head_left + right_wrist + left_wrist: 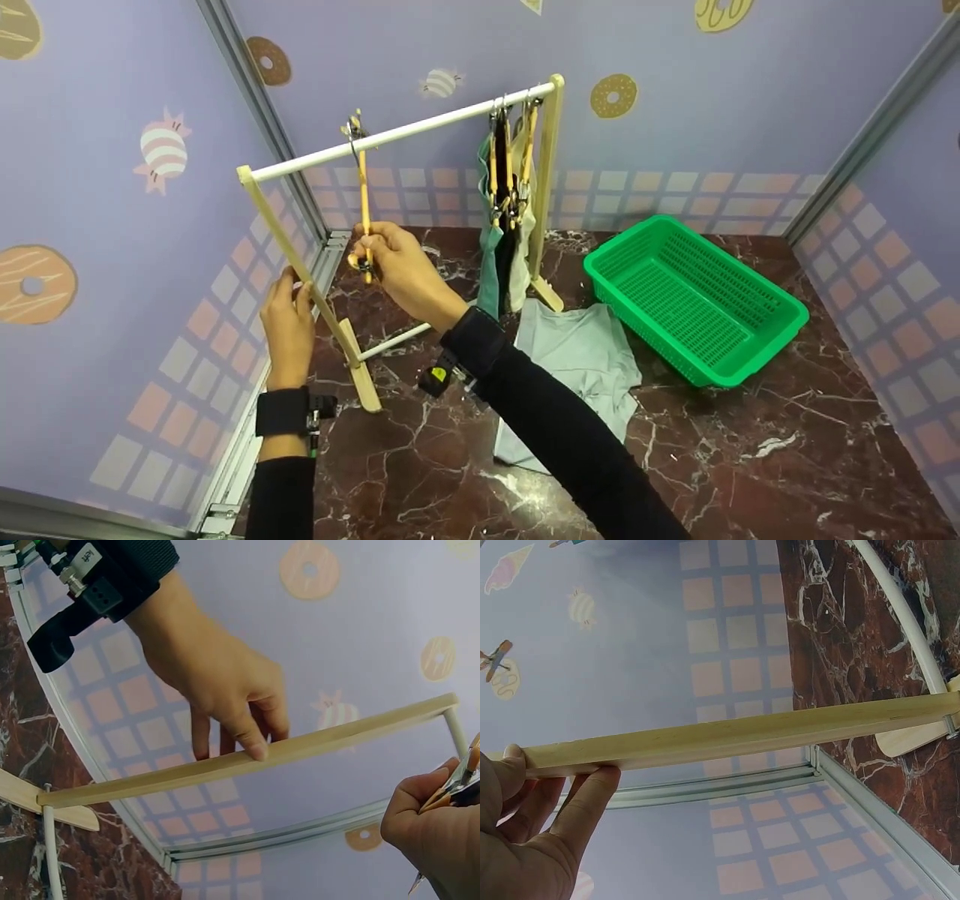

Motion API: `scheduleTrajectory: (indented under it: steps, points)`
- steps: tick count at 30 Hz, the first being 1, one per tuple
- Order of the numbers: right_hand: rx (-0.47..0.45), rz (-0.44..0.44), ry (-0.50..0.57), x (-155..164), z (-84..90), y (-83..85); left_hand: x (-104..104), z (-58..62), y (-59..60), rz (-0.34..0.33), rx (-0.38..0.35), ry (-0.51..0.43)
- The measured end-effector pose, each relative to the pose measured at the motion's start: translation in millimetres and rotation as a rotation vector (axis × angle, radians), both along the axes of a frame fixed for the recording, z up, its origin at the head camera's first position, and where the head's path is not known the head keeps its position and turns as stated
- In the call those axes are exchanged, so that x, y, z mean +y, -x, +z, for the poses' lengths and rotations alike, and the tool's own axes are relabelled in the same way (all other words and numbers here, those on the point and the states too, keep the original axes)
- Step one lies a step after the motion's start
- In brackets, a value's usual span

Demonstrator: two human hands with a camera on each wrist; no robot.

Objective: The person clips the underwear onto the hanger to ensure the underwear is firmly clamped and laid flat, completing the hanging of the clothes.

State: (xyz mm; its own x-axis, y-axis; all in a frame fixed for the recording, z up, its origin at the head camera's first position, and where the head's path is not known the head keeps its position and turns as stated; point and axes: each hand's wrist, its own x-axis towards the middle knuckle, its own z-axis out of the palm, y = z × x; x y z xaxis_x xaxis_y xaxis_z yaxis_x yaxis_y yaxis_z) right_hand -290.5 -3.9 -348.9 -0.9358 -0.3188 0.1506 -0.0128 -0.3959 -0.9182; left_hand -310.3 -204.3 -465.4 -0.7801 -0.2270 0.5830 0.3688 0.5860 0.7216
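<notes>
A small wooden clothes rack has a white rail (420, 129) and a slanted left post (300, 266). My left hand (294, 289) holds that post between thumb and fingers; the left wrist view shows the thumb above the post (765, 731) and the fingers (592, 791) below it. A bare wooden hanger (364, 202) hangs from the rail near its left end. My right hand (367, 259) pinches the hanger's lower end with its metal clip. The right wrist view shows that hand (439, 832) around the hanger end (457, 784), with the left hand (217, 682) on the post (262, 757).
Several hangers with clothes (510, 202) crowd the rail's right end. A pale grey-green garment (577, 352) lies crumpled on the dark marble table (750, 450). A green plastic basket (694, 296) stands to the right. Purple patterned walls close in on the left and back.
</notes>
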Motion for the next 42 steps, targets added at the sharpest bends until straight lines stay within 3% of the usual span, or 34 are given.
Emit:
scheduleTrajectory:
  steps: [6,12,19,22,27,30,33,42]
  points:
    - [0.056,0.013,-0.049,10,-0.6,-13.7,0,-1.5,0.8,0.007,0.029,0.027]
    - [0.106,0.023,-0.126,33,-26.8,-35.5,0,-0.6,1.5,0.009,0.014,0.007]
    - [0.149,0.075,-0.291,66,-88.1,-65.2,2,-1.7,-0.1,0.012,-0.009,-0.008]
    - [0.094,0.122,-0.332,81,-122.8,-78.4,2,-2.3,0.4,0.018,-0.005,-0.002]
    - [-0.051,0.175,-0.312,107,-184.0,-92.8,2,-2.4,3.0,0.015,0.006,0.001]
    - [-0.103,0.132,-0.313,121,-212.8,-96.6,3,-1.7,3.3,0.009,0.005,0.002]
    - [-0.139,0.067,-0.328,134,-230.4,-98.3,2,-1.4,1.5,0.010,-0.002,0.009]
    - [-0.235,-0.109,-0.378,153,-247.5,-83.3,3,0.0,1.8,0.012,-0.028,-0.007]
